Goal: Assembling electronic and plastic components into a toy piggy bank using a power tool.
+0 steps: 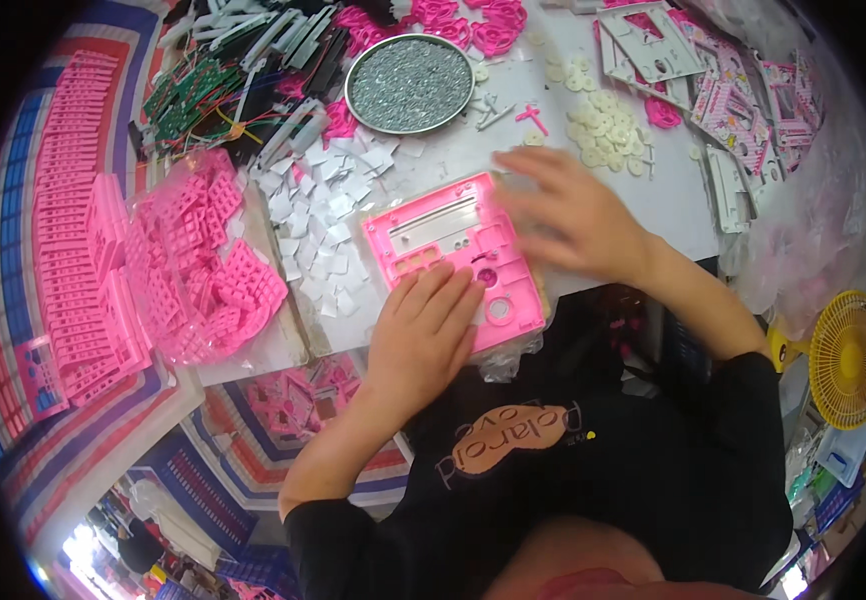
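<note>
A pink plastic casing [518, 290] lies on the work surface in front of me, its inner side up. It has round openings and ribs, and a silvery strip with dark slots [435, 222] sits in its upper part. My left hand [423, 315] rests on the casing's lower left part, fingers stretched out and nearly flat. Over the upper right edge hovers my right hand [573, 215], blurred by motion, its fingers spread apart with nothing visible between them. Beyond the casing stands a round metal dish [410, 84] full of small screws.
White paper squares [328, 225] lie left of the casing, near bagged pink keypads [218, 280]. Green circuit boards [193, 95] and wires pile up at the far left. Cream discs [608, 130] and printed panels [738, 115] lie to the right. A yellow fan [850, 360] stands far right.
</note>
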A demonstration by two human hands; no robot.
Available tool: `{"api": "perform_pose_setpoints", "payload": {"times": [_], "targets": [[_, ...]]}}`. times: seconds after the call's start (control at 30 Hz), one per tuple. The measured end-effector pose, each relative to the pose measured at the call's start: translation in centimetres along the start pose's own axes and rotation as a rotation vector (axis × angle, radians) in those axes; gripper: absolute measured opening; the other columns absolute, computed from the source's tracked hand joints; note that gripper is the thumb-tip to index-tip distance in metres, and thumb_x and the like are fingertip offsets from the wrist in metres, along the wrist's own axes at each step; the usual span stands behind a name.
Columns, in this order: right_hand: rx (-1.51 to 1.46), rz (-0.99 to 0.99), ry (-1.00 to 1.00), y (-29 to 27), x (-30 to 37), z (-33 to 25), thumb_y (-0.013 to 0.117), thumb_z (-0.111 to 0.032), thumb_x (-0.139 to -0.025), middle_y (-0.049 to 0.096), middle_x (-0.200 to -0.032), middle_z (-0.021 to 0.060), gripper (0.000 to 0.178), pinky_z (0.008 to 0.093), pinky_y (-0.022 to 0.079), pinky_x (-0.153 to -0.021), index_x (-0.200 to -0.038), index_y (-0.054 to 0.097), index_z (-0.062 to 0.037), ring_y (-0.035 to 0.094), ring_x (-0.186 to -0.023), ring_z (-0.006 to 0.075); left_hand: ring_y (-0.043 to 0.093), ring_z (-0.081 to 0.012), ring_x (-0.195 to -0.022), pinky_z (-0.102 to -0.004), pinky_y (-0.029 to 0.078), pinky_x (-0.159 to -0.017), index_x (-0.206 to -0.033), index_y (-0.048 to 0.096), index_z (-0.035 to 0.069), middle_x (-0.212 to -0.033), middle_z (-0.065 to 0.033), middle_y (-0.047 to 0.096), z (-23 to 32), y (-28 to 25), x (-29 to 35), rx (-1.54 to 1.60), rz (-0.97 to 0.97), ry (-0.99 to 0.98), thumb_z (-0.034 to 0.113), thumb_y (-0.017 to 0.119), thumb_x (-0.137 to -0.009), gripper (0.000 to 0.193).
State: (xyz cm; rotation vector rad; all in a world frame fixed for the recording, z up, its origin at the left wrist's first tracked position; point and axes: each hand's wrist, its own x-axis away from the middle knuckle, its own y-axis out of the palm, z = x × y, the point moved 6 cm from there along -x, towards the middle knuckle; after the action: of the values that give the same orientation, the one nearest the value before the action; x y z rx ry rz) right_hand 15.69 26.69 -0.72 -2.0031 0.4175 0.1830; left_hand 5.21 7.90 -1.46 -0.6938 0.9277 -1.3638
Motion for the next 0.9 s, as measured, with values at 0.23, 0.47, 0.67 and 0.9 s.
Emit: {"api": "perform_pose_setpoints", "payload": {"times": [0.23, 0.47, 0.67, 0.9], "targets": [[0.074, -0.035, 0.505, -1.0, -1.4, 7.5, 0.072, -0.022, -0.088, 0.072, -0.082, 0.0123, 0.033, 0.0371, 0.054, -0.068, -0.116, 0.068, -0.0053, 0.068, -0.07, 0.028, 0.056, -0.033, -0.125, -0.0479, 0.044, -0.105, -0.126, 0.066, 0.007, -0.132, -0.0104, 0.063, -0.1, -0.3, -0.3, 0.019, -0.011, -0.003, 0.014, 0.077, -0.076, 0.051], [-0.056, -0.075, 0.36, -0.4, -3.3, 7.0, 0.07, -0.016, -0.091, 0.071, -0.081, 0.0084, 0.016, 0.0318, 0.052, -0.064, -0.1, 0.069, -0.0035, 0.067, -0.069, 0.0194, 0.066, -0.023, -0.098, -0.0344, 0.053, -0.084, -0.115, 0.068, 0.002, -0.108, -0.0116, 0.07, -3.2, -3.2, -0.5, 0.45, 0.244, -0.265, 0.005, 0.069, -0.087, 0.028], [-0.747, -0.129, 0.325, -0.7, -3.1, -3.3, 0.073, -0.003, -0.085, 0.071, -0.089, 0.0069, 0.012, 0.0268, 0.051, -0.064, -0.095, 0.069, -0.0008, 0.067, -0.075, 0.014, 0.058, -0.0026, -0.069, -0.0195, 0.046, -0.061, -0.103, 0.071, 0.0, -0.083, -0.0008, 0.069, -3.5, -1.1, -1.9, 1.033, 0.266, -0.567, 0.009, 0.075, -0.091, 0.015], [-0.405, 0.192, -0.148, 0.4, -0.7, -5.8, 0.078, -0.004, -0.077, 0.07, -0.093, 0.0092, 0.025, 0.034, 0.055, -0.068, -0.101, 0.07, -0.0049, 0.067, -0.078, 0.027, 0.055, -0.0025, -0.06, -0.0213, 0.041, -0.053, -0.09, 0.067, 0.0, -0.072, 0.0015, 0.065, -2.1, 0.9, -1.2, 1.591, -0.1, -0.7, 0.015, 0.062, -0.101, 0.019]]}}
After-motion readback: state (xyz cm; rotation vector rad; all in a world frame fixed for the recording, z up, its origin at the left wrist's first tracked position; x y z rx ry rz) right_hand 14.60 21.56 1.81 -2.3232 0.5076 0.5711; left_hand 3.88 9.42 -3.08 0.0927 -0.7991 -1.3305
